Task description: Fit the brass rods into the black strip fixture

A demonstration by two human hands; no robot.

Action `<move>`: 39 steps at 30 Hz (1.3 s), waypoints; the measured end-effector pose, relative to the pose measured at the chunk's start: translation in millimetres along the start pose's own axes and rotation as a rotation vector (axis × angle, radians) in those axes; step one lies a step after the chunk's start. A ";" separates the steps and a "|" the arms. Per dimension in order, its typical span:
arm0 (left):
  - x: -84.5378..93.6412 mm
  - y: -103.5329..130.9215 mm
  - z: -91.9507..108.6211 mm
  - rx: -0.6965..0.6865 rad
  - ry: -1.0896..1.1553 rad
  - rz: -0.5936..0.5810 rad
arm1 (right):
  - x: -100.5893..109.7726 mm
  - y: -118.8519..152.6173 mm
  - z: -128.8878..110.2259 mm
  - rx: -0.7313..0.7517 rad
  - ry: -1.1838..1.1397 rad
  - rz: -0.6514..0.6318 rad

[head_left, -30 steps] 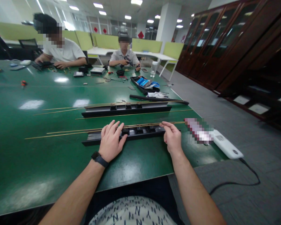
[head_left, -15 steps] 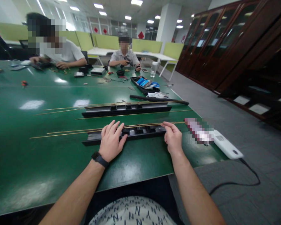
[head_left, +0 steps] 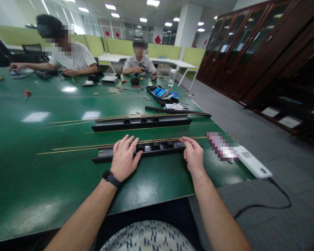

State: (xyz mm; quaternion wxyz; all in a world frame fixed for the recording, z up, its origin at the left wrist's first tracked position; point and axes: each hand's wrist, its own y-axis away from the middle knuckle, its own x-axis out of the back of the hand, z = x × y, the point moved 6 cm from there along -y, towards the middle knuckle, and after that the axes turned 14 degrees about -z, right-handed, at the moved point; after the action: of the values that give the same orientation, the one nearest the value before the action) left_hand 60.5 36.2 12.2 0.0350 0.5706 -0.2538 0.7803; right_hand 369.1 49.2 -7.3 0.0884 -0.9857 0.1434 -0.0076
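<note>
In front of me on the green table lies a long black rail point(head_left: 159, 151) with a grey channel and dark blocks inside. Thin brass-coloured rods point(head_left: 45, 153) run lengthwise along its far side and stick out past its left end. My left hand point(head_left: 125, 153) rests across the rail's left part, fingers spread over the rods, thumb apart. At the right end, my right hand point(head_left: 193, 151) is closed in a pinch on a thin rod, thumb against forefinger. A second black rail point(head_left: 141, 124) lies parallel behind, with more thin rods along it.
A single rod point(head_left: 115, 131) lies between the rails. Right are a red-edged phone-like thing point(head_left: 217, 143) and a white corded device point(head_left: 253, 162). Farther back are a black tube point(head_left: 178, 111), white gloves point(head_left: 176, 106) and a black tray point(head_left: 151, 91). Two people sit across the table.
The nearest rod's left end has shifted slightly to the right; my hands have hardly moved. The person at the far left has stretched an arm out to the left.
</note>
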 end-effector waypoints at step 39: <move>0.6 0.5 0.7 -0.020 -0.012 0.007 | -2.3 3.0 -0.6 -0.035 0.012 -0.038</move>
State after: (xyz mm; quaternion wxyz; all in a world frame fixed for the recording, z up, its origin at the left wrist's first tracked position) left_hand 60.7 35.3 12.7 0.0362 0.5739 -0.2638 0.7744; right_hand 366.0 46.9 -7.2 0.0700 -0.9896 0.1251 -0.0127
